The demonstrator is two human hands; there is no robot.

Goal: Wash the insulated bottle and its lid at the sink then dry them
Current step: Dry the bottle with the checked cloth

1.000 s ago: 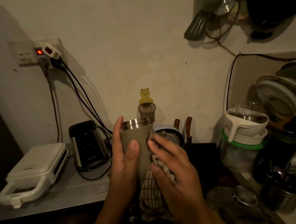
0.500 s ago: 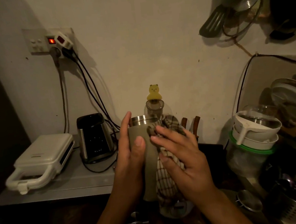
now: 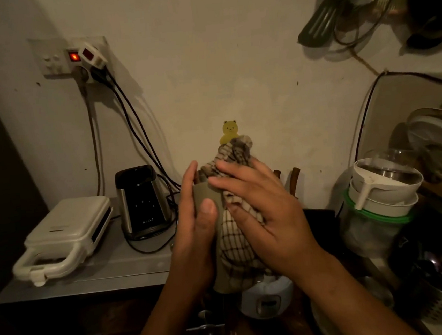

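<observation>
- Olive-green and matt, the insulated bottle (image 3: 207, 195) stands upright in the air between the two grips, above the front edge of the counter (image 3: 103, 270). Its mouth is covered by cloth.
- The left grip (image 3: 195, 223) is closed round the bottle's left side. The thumb lies flat on the front of the body, the fingers wrap behind, and one fingertip shows beside the rim.
- The right grip (image 3: 268, 216) clasps a checked cloth (image 3: 238, 244) against the bottle's right side. Its fingers reach across the top of the bottle and its thumb pinches the fabric to the wall.
- The cloth bunches up above the right grip's fingers, over the mouth, and hangs under its palm down to the bottle's base.
- Just above that bunch, behind both grips, a yellow bear figure (image 3: 229, 131) shows against the wall.
- To the left of the left grip, a black-and-steel appliance (image 3: 142, 199) sits on the counter. Farther left lies a white sandwich maker (image 3: 64, 236), its handle turned toward the camera.
- High up and to the left of the left grip is a wall socket (image 3: 74, 57) with a red light; dark cables run down from it behind the appliance.
- Below the right grip, a white appliance (image 3: 267, 295) is partly hidden by the hanging cloth.
- Well apart to the right of the right grip stand stacked containers (image 3: 383, 186), and a slotted spatula (image 3: 319, 22) hangs above them.
</observation>
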